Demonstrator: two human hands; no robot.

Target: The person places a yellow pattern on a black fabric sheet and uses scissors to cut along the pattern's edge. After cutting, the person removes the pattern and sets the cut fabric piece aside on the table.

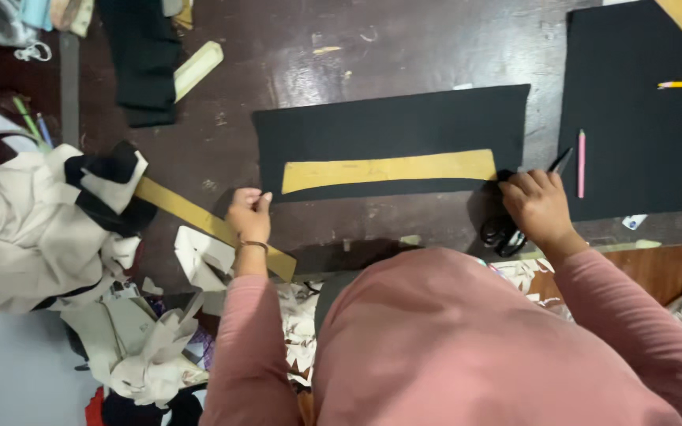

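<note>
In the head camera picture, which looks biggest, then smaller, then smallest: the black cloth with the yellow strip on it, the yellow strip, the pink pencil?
1. Black cloth, biggest by far.
2. Yellow strip, lying on that cloth.
3. Pink pencil, smallest, lying on another black cloth.

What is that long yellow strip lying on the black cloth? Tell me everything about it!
The yellow strip looks like a paper or card pattern piece, mustard-tan, long and narrow with a gentle curve. It lies flat on the black cloth, along its lower edge, on the dark table. Its left end is slanted. The left hand pinches the cloth just left of the strip; the right hand, holding black scissors, sits by its right end.
</note>
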